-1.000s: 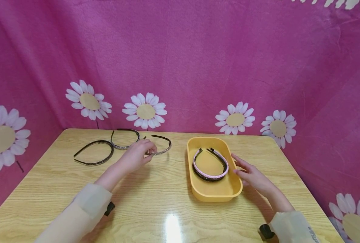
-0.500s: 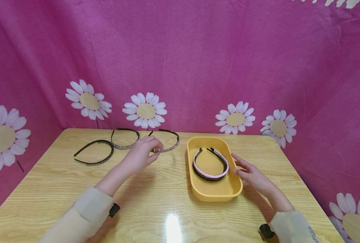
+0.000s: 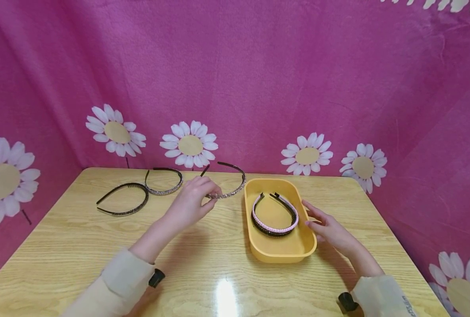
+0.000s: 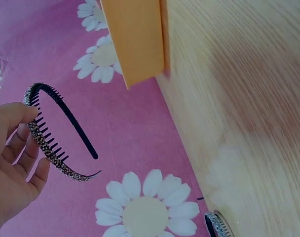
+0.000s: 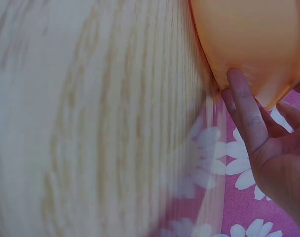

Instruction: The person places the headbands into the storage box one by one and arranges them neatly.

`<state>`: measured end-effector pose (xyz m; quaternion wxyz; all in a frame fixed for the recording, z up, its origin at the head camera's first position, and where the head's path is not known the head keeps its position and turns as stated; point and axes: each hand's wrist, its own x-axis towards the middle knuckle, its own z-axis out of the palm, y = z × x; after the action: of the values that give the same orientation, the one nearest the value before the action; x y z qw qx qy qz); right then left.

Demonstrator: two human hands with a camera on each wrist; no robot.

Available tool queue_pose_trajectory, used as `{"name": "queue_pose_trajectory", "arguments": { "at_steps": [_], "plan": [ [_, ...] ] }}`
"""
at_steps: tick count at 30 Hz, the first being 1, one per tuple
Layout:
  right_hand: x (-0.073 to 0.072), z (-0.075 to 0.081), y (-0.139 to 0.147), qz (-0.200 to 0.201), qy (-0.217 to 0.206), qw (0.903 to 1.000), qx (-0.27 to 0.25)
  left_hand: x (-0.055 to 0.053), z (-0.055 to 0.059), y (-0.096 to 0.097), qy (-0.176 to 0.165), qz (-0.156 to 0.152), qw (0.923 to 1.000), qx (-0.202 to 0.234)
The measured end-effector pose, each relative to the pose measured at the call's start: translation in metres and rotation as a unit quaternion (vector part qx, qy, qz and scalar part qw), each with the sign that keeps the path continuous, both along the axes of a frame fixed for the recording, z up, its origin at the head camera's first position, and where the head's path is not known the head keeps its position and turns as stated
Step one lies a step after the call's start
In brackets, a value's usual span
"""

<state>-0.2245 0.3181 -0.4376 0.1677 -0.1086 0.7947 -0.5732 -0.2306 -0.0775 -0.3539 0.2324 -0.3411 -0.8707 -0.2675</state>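
Note:
My left hand (image 3: 193, 200) pinches a black toothed headband (image 3: 235, 192) by its glittery, stone-covered band. The headband is up off the table, its ends pointing away; in the left wrist view the thumb and fingers grip its band (image 4: 40, 136). A yellow bin (image 3: 254, 251) stands to the right. Inside it a pink headband (image 3: 276, 230) lies against a black headband (image 3: 274, 235), partly covering it. With fairly straight fingers, my right hand (image 3: 331, 231) touches the bin's right side; in the right wrist view, fingers (image 5: 246, 106) rest against its outer wall.
On the left of the wooden table (image 3: 203, 273) lie a black headband (image 3: 125, 213) and a silvery glitter headband (image 3: 164, 192), close together. A pink cloth (image 3: 235, 88) with printed daisies hangs behind the table and along its sides.
My left hand has carried the glittery headband up and to the right, toward the bin. The right hand, the bin and the other headbands have stayed put.

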Motion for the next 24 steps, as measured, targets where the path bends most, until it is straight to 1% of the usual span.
{"name": "queue_pose_trajectory", "arguments": {
  "at_steps": [3,9,12,15,19,24],
  "plan": [
    [0.0,0.0,0.0,0.0,-0.001,1.0,-0.003,0.003,0.001,0.004,0.004,-0.005,0.9999,0.009],
    [0.001,0.0,0.001,0.002,0.003,1.0,-0.006,0.009,0.003,0.013,0.028,-0.03,0.9987,0.029],
    [0.001,0.0,0.001,0.003,0.003,1.0,-0.007,0.01,0.003,0.018,0.043,-0.042,0.9974,0.039],
    [0.001,0.0,0.001,0.003,0.004,0.9999,-0.01,0.011,0.0,0.023,0.054,-0.052,0.996,0.047],
    [0.002,0.0,0.001,0.006,0.009,0.9998,-0.015,0.011,-0.005,0.032,0.061,-0.063,0.9947,0.053],
    [0.003,0.001,0.0,0.005,0.01,0.9998,-0.017,0.012,-0.011,0.045,0.055,-0.075,0.994,0.057]
  ]
}}
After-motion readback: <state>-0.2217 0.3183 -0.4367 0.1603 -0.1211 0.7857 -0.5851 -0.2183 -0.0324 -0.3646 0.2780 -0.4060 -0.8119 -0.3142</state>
